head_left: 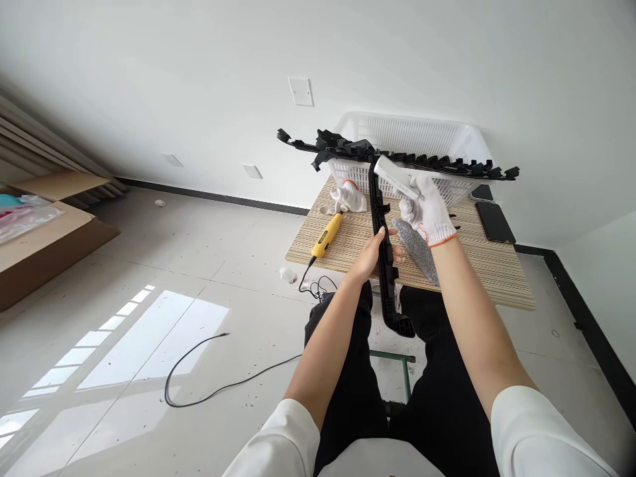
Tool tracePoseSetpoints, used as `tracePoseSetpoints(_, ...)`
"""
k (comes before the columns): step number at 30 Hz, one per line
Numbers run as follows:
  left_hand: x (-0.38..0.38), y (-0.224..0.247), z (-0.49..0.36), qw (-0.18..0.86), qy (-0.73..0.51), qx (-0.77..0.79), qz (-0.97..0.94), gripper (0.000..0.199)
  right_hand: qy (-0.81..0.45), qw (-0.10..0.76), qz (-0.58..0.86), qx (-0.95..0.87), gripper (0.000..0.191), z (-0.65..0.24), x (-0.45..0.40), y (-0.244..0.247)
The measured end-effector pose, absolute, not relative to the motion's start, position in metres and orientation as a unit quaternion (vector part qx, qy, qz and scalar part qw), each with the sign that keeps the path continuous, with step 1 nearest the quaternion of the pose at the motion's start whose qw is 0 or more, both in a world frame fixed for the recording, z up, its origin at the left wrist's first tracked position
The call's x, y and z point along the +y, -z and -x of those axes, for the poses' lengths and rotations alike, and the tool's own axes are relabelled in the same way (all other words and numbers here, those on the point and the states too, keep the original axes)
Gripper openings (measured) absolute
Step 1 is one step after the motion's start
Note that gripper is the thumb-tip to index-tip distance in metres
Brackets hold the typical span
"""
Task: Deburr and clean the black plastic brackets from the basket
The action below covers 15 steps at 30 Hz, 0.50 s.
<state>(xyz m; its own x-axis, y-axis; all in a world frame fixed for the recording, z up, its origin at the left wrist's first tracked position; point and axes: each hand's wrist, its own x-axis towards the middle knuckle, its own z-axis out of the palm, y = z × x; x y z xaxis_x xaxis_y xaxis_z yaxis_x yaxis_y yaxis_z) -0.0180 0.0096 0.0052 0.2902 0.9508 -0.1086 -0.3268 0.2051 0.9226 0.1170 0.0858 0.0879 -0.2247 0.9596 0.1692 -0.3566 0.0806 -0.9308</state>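
My bare left hand (371, 255) is closed around a long black plastic trim piece (387, 281), which stands nearly upright over the table's front edge. Its lower end curves out between my knees. My right hand (426, 207), in a white knit glove with an orange cuff, grips a white block-shaped handheld object (395, 177). That object is tilted, with its far end close to the upper part of the trim piece; I cannot make out whether they touch. Under my right hand lies a grey fuzzy cloth (417, 248). A yellow corded power tool (326, 236) rests to the left.
Several black plastic strips (437, 162) lie across the rim of a white basket (422, 124) against the wall. On the wooden table (489, 268) are a loose white glove (349, 197) and a black phone (495, 222). A black cable (233, 386) trails over the floor; an open cardboard box (54, 242) stands far left.
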Motion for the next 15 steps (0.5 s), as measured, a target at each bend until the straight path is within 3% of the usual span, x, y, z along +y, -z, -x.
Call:
tracePoseSetpoints(3, 0.009, -0.005, 0.017, 0.681, -0.473, 0.365, -0.423, 0.055, -0.534, 0.586, 0.371, -0.484, 0.044, -0.108, 0.094, -0.084)
tracePoseSetpoints(7, 0.008, -0.004, 0.016, 0.689, -0.478, 0.360, -0.408, 0.051, -0.523, 0.495, 0.356, -0.596, 0.043, -0.106, 0.099, -0.085)
tracePoseSetpoints(11, 0.008, -0.003, 0.016, 0.696, -0.482, 0.352, -0.400, 0.048, -0.469, 0.578, 0.351, -0.569, 0.043, -0.117, 0.099, -0.091)
tracePoseSetpoints(15, 0.007, -0.004, 0.015, 0.687, -0.478, 0.351, -0.420, 0.048, -0.483, 0.493, 0.351, -0.633, 0.039, -0.129, 0.097, -0.095)
